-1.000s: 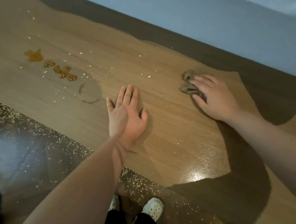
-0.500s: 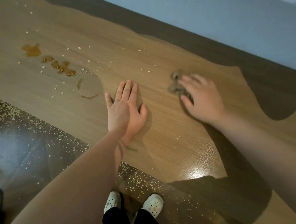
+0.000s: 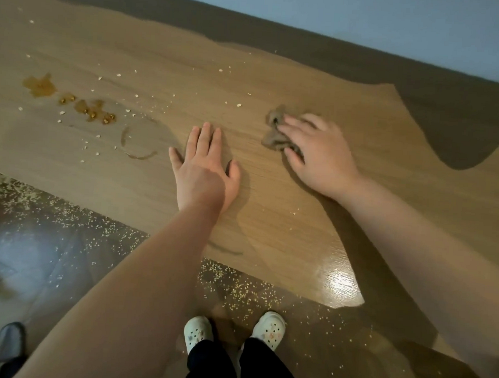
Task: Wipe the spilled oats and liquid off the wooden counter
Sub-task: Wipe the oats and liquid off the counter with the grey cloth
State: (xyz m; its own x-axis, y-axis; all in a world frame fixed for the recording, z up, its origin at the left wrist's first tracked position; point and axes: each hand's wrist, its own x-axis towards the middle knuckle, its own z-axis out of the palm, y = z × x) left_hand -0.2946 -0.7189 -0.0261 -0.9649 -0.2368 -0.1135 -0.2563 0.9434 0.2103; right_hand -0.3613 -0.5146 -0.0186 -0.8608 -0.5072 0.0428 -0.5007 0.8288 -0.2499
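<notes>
Right, cloth [image 3: 276, 132] is on the worktop [image 3: 270, 218], right of centre, bunched into a brown wad under the right hand [image 3: 321, 156]. Its visible part has a long axis running roughly far-to-near, with the far lobe poking out left of the fingertips. The right-hand fingers [image 3: 300, 125] lie fairly straight on top and press it down, pointing left and away, thumb along the near side of the wad. They are motion-blurred, so how much cloth is tucked beneath is hard to tell. The left hand [image 3: 206, 169] is flat and palm-down on bare wood just left of the cloth, not touching it. Its fingers are straight and point to the far edge, thumb splayed right; it holds nothing. The liquid spill [image 3: 39, 86] sits at far left, well apart from both hands: an amber puddle with a trail of drops slanting right and toward the near edge, then a curved smear [image 3: 137, 151]. Oats [image 3: 118, 74] are scattered thinly around it and toward the cloth. Many more spilled grains [image 3: 237, 289] cover the floor along the near edge, by the white clogs [image 3: 197, 332]. Shadow covers the back strip of the worktop, the frame cuts off the right forearm, and a grey shoe [image 3: 10, 338] is partly cropped at bottom left.
</notes>
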